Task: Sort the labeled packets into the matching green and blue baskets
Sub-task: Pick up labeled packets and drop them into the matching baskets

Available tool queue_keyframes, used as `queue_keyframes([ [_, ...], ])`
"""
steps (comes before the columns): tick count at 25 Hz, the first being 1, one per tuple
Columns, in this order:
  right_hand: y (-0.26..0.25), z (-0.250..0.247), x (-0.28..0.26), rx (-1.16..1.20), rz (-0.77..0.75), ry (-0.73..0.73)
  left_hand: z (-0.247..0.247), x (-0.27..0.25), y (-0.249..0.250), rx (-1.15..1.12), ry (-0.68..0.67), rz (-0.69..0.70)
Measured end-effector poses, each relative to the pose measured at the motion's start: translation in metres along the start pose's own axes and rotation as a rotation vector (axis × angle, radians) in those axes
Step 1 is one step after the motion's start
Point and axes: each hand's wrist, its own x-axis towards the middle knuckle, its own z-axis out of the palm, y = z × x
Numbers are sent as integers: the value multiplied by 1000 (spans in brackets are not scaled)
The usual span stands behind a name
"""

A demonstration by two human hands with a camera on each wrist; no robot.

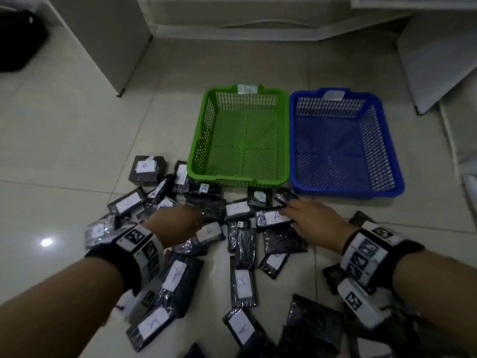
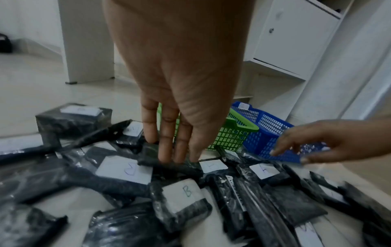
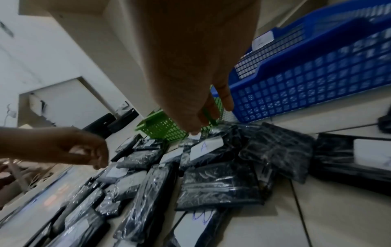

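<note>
We reach into the pile: left hand (image 2: 169, 93), fingers (image 2: 167, 142) straight and together, tips touching an unlabeled black packet (image 2: 169, 164); right hand (image 1: 312, 220) spread loose over the "A" packet (image 1: 275, 218), gripping nothing. Black labeled packets (image 1: 178, 285) lie scattered on the tiled floor (image 1: 77, 151), just in front of the green basket (image 1: 196, 148) & blue basket (image 1: 387, 151), set side by side, touching.

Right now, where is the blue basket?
In the head view the blue basket sits on the floor right of the green basket, their sides together, just beyond the right hand.
</note>
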Motion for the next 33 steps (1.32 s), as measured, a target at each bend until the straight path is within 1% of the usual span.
queue_keyframes([
  [1,-2,10,11,-16,-38,35,9,12,-1,3,18,3],
  [2,-3,15,18,-21,-34,79,12,20,-1,-35,55,-6],
  [3,-5,20,28,-48,-30,82,19,30,-3,-58,72,2],
  [7,-11,36,46,-49,104,8,35,50,4,-94,113,1],
  [10,-17,38,52,-57,183,18,55,51,8,-48,137,-35],
  [13,-21,34,52,-96,223,-3,75,51,11,0,119,4],
  [16,-24,27,45,-37,238,-6,82,51,11,-14,166,1],
  [18,-25,17,40,64,235,5,84,48,12,42,201,0],
  [21,-25,-5,32,223,230,55,90,45,13,100,198,27],
  [24,-27,-27,27,414,243,122,87,43,12,47,194,83],
  [27,-26,-43,24,708,314,228,64,39,13,-176,249,188],
  [29,-23,-53,26,913,335,307,48,39,12,-374,374,249],
  [31,-18,-63,31,1132,327,359,36,42,11,-587,533,229],
  [33,-12,-71,36,1266,326,388,24,46,9,-739,659,184],
])
